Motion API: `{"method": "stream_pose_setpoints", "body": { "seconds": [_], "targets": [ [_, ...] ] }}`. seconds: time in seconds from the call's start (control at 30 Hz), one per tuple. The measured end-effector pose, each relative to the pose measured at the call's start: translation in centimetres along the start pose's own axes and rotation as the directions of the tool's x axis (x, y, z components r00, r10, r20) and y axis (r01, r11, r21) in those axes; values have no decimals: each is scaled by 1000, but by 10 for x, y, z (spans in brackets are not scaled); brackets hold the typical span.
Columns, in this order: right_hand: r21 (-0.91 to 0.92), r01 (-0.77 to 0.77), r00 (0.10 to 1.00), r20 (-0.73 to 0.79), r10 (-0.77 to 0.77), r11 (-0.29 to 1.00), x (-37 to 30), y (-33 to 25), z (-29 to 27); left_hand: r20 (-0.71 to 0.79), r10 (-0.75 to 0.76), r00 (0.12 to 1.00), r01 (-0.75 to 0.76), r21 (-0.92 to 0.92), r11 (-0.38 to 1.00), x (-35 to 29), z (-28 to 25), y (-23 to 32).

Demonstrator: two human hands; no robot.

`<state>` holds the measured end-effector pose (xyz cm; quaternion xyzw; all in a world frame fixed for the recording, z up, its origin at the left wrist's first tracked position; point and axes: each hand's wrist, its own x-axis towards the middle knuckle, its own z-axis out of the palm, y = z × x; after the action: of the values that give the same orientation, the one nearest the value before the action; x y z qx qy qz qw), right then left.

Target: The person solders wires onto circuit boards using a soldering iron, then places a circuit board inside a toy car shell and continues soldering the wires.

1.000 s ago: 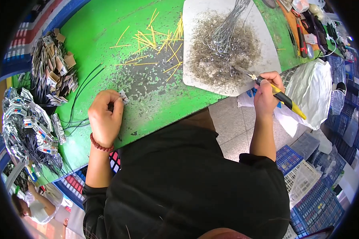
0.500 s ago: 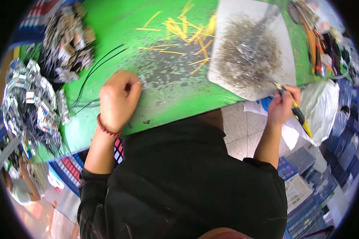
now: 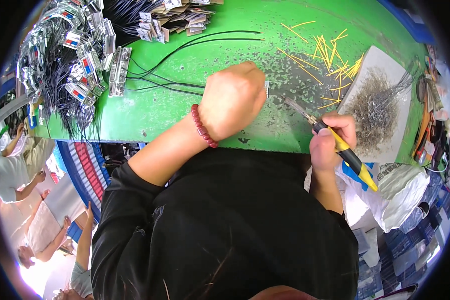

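My left hand [image 3: 235, 97], with a dark red bead bracelet at the wrist, is closed above the green table. Thin black cables [image 3: 172, 86] run into it from a silver metal part [image 3: 119, 71] on the left. A small silvery piece [image 3: 266, 90] shows just past the knuckles; the fingers' undersides are hidden. My right hand [image 3: 330, 142] grips a yellow-and-black pen-shaped tool [image 3: 346, 150] with a metal front. Its slightly blurred tip points up and left, towards the left hand, and stands apart from it.
Thin yellow strips [image 3: 330, 52] lie scattered on the green table [image 3: 185, 130]. A pale board [image 3: 397, 95] at the right bears a greyish tangled heap. Black cables with silver connectors [image 3: 80, 65] fill the left side. Other people [image 3: 27, 170] are at lower left.
The view has shifted. My right hand has brought the tool from the pale board leftwards, closer to my left hand. The left hand stays closed.
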<state>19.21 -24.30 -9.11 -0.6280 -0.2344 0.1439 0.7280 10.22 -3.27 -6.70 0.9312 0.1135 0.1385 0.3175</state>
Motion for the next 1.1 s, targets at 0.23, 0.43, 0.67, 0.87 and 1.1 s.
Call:
{"method": "stream_pose_setpoints", "body": {
  "seconds": [0.23, 0.43, 0.67, 0.87, 1.1],
  "targets": [
    [-52, -19, 999, 30, 20, 998, 3, 5, 6, -2, 11, 1000, -11, -15, 1000, 1, -1, -1],
    [-144, -61, 997, 46, 68, 988, 5, -1, 9, 27, 17, 999, -16, -4, 1000, 5, -2, 1],
    [-173, -49, 994, 92, 65, 984, 8, -1, 10, 24, 15, 1000, -15, 1, 1000, 6, -2, 3],
    [-183, -8, 992, 126, 32, 983, 10, -1, 9, 13, 30, 999, -30, -7, 1000, 7, -1, 3],
    [-75, -49, 999, 20, 51, 996, 4, 1, 9, 40, 35, 999, -35, 1, 999, 8, -3, 2]
  ]
}}
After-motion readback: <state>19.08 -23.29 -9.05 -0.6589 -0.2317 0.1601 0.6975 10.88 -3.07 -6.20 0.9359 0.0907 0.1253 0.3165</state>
